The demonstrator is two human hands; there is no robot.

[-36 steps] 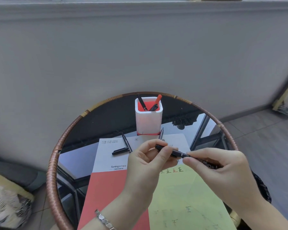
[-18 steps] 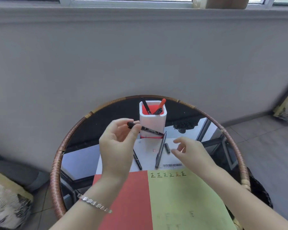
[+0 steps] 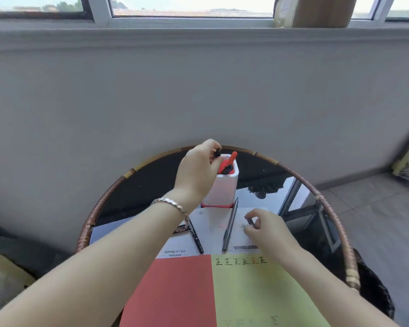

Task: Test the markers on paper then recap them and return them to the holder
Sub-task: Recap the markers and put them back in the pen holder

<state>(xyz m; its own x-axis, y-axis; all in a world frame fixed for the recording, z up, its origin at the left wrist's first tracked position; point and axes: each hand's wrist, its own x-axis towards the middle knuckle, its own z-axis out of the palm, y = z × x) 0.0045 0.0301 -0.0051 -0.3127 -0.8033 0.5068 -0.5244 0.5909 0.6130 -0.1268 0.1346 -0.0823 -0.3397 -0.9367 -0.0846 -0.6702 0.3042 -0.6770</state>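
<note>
Above, the left hand point(image 3: 198, 171) gripped a black marker point(image 3: 217, 152) at the mouth of the white holder point(image 3: 224, 192) — beside a red marker point(image 3: 233, 157) standing inside. The right hand point(image 3: 267, 228) pinched a small black cap point(image 3: 250, 222) over the white paper point(image 3: 213, 244), near a grey pen point(image 3: 230, 224) lying there.

Glossy white plastic holder point(image 3: 222, 190). Under it, mirror-bright glass tabletop point(image 3: 151, 185), rough woven rattan rim point(image 3: 97, 212) around. In front of the holder, matt red paper point(image 3: 175, 291) and yellow-green paper point(image 3: 257, 298); left of it, a shiny metal bracelet point(image 3: 170, 204).
</note>
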